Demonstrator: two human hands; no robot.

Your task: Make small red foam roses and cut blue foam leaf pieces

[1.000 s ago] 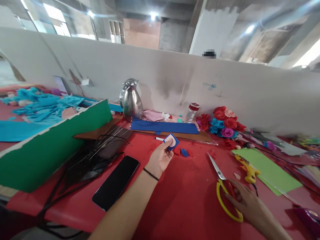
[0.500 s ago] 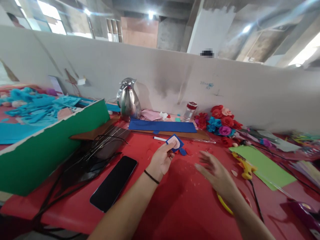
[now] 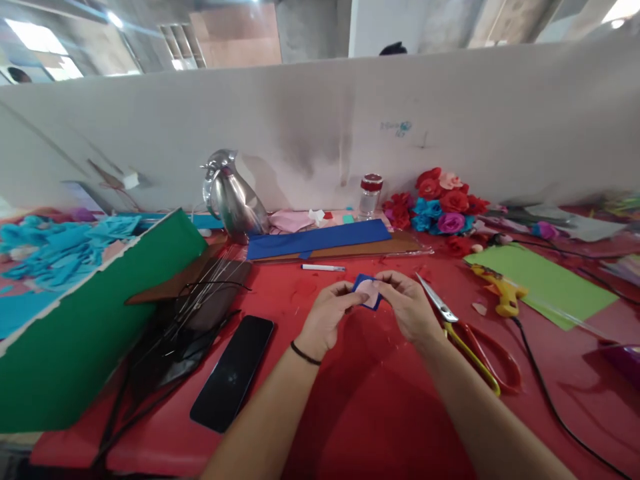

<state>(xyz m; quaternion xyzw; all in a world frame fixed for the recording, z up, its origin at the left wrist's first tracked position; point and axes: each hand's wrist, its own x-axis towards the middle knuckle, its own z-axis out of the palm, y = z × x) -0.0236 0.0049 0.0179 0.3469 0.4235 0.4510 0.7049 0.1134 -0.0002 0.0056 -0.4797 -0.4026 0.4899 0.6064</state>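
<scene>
Above the red table, I hold a small blue square (image 3: pixel 361 279) of paper or felt with a pale pink rounded piece (image 3: pixel 368 291) lying on its face. My left hand (image 3: pixel 324 315) pinches its left side between thumb and fingers. Over on the right side, the fingertips of my right hand (image 3: pixel 409 305) grip the same pieces, closed on their edge. Just beyond the hands lies a white marker pen (image 3: pixel 323 267). Scissors (image 3: pixel 451 317) with red and yellow handles rest beside my right wrist.
A black phone (image 3: pixel 233 373) lies left of my forearm. Farther back are a steel jug (image 3: pixel 235 197), a blue strip (image 3: pixel 320 239), a lidded jar (image 3: pixel 370 198) and paper roses (image 3: pixel 453 201). A yellow glue gun (image 3: pixel 503 293) trails a cord at right. A green board (image 3: pixel 115 327) stands at left.
My right hand has come in from the right and now grips the blue square with my left. The scissors, formerly behind my right hand, show fully. The view has shifted.
</scene>
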